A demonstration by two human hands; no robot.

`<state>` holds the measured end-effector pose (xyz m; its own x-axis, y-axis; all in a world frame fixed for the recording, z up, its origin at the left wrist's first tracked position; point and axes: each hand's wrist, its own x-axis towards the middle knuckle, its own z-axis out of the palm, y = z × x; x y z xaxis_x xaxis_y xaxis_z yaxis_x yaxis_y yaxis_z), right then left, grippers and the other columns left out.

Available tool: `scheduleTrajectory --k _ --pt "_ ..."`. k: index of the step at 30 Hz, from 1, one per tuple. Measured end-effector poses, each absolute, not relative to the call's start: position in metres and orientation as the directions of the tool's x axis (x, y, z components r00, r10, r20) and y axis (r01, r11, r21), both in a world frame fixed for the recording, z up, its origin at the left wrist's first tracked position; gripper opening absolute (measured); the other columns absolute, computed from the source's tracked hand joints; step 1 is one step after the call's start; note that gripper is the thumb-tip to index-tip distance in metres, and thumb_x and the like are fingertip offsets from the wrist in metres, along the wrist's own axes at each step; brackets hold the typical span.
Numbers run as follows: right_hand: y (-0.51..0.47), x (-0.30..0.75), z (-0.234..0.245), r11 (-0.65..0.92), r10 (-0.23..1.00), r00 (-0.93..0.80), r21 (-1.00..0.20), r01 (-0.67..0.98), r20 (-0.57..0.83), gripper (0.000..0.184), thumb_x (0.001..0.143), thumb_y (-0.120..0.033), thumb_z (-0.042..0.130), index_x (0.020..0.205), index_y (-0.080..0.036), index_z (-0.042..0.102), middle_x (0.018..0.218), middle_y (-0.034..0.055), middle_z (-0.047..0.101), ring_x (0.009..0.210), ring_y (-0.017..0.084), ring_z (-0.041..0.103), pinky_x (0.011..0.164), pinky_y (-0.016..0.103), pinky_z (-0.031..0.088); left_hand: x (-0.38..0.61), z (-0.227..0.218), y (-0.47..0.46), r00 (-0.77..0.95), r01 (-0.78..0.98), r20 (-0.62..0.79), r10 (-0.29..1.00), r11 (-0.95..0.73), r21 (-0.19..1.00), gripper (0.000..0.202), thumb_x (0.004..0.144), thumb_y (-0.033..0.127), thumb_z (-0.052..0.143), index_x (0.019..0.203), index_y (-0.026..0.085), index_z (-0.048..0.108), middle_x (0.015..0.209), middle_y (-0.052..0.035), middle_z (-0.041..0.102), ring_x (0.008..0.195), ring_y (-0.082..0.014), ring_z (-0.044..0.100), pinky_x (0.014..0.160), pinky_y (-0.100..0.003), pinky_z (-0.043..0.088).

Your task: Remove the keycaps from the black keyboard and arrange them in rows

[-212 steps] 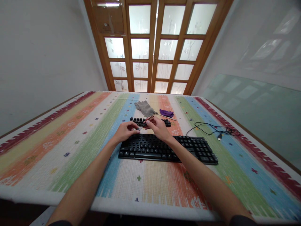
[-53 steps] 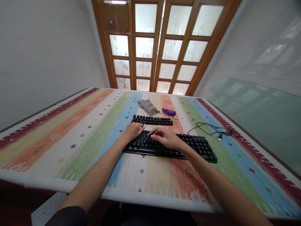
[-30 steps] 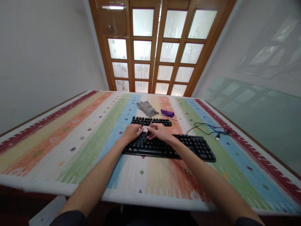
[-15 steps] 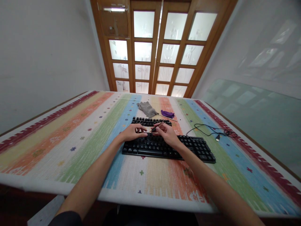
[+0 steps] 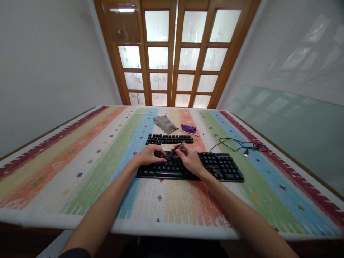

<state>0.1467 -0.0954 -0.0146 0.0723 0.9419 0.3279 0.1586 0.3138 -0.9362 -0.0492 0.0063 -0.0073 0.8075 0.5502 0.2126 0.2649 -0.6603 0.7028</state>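
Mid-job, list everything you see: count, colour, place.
Keyboard: 1, black, central
Loose keycaps: many, black, beyond keyboard
Large cloth: 1, grey, beyond keycaps
Small cloth: 1, purple, beside large cloth
Thin rod: 1, greyish, beside small cloth
Cable: 1, black, beyond keyboard, right
Tablecloth: 1, multicoloured, underneath
Glazed doors: 2+, brown, background
Walls: 2, white, both sides
Panel: 1, pale green, right
Small item: 1, dark, in right hand
Left hand: 1, bare, over keyboard
Right hand: 1, bare, over keyboard

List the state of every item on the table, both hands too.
Keyboard: flat, some keycaps off
Loose keycaps: in rows behind it
Cable: loosely looped
USB plug: unplugged
Grey cloth: wrinkled
Purple cloth: crumpled
Tablecloth: spread out
Left hand: fingers bent, grip unclear
Right hand: pinching a dark tool
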Motion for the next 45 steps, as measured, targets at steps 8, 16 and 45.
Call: scheduleTrajectory --k 8,16,45 --pt "-0.097 0.149 -0.016 0.316 0.941 0.069 -0.931 0.181 0.333 0.028 0.087 -0.046 0.06 0.092 -0.019 0.057 0.092 0.0072 0.069 0.078 0.018 0.068 0.062 0.031 0.059 -0.05 -0.003 0.003 0.807 0.266 0.145 0.573 -0.572 0.776 0.025 0.07 0.037 0.076 0.077 0.014 0.07 0.066 0.0001 0.062 0.062 -0.0104 0.054 0.058 -0.022 0.041" --pt "-0.093 0.151 -0.02 0.299 0.947 0.124 -0.954 0.009 0.298 0.039 0.084 -0.056 0.061 0.094 -0.02 0.054 0.093 0.0079 0.071 0.069 0.015 0.066 0.056 0.029 0.057 -0.052 0.0 0.008 0.767 0.234 0.091 0.635 -0.408 0.883 0.036 0.063 0.046 0.079 0.073 0.013 0.066 0.059 0.0029 0.057 0.056 -0.009 0.05 0.055 -0.022 0.039" --pt "-0.099 0.152 -0.018 0.289 0.94 0.179 -0.957 0.037 0.291 0.034 0.084 -0.054 0.06 0.089 -0.021 0.053 0.086 0.0058 0.069 0.069 0.017 0.065 0.057 0.029 0.054 -0.024 -0.008 0.047 0.714 0.576 0.225 0.662 -0.739 0.349 0.014 0.074 0.022 0.067 0.081 0.016 0.077 0.07 -0.0031 0.066 0.066 -0.015 0.057 0.065 -0.026 0.041"
